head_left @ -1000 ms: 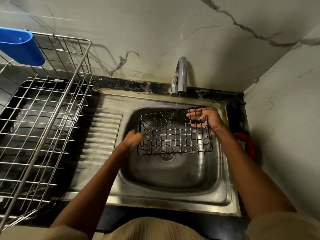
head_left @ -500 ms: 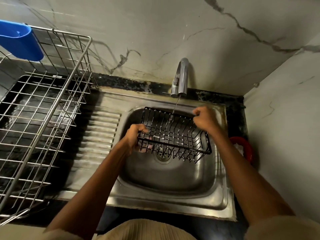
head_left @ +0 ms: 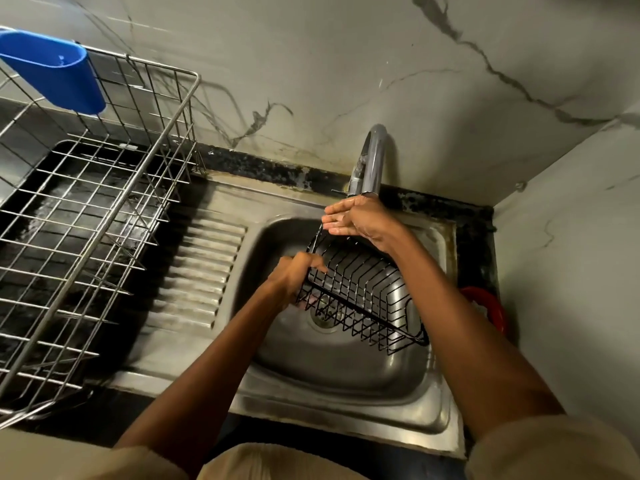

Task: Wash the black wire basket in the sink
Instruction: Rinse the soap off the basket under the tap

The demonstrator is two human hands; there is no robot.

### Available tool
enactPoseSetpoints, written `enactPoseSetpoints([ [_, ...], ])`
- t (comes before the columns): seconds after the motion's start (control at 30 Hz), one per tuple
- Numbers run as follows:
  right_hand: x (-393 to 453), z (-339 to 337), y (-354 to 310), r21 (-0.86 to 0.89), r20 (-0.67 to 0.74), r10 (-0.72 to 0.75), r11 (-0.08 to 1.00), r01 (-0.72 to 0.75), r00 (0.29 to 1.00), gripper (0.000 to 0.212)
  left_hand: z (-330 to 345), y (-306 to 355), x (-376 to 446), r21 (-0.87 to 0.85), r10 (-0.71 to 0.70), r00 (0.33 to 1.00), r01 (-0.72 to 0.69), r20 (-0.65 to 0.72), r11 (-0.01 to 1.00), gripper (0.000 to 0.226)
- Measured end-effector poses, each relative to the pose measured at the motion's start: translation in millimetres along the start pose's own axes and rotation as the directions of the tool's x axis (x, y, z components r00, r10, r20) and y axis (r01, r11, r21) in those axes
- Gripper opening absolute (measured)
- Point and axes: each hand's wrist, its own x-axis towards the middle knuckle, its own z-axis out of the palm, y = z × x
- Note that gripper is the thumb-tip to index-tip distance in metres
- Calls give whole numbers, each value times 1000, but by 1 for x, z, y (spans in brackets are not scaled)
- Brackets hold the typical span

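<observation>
black wire basket (head_left: 363, 292) held tilted over the steel sink (head_left: 346, 372), above the drain. left hand (head_left: 294, 278) grips its near-left rim, fingers curled round the wire. right hand (head_left: 360, 220) sits at the basket's top corner just under the tap (head_left: 372, 161), fingers straight and wet, holding nothing. silver dish rack (head_left: 93, 220) stands on the left counter, blue cup (head_left: 55, 77) hung on its back rim.
</observation>
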Motion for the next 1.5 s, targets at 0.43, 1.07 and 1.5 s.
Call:
enactPoseSetpoints([
  [0.43,-1,1,3,-100,-107,18,995,-29,994,37,-14,-7,5,-29,12,1000,-13,-15,999,66],
  [1.07,-12,12,-2,18,-92,52,999,-50,994,45,-13,-18,10,17,36,992,-38,121,999,23],
  [1.5,-2,3,3,-115,-220,82,987,-110,972,31,-20,-17,17,-32,17,1000,-17,-2,999,65],
])
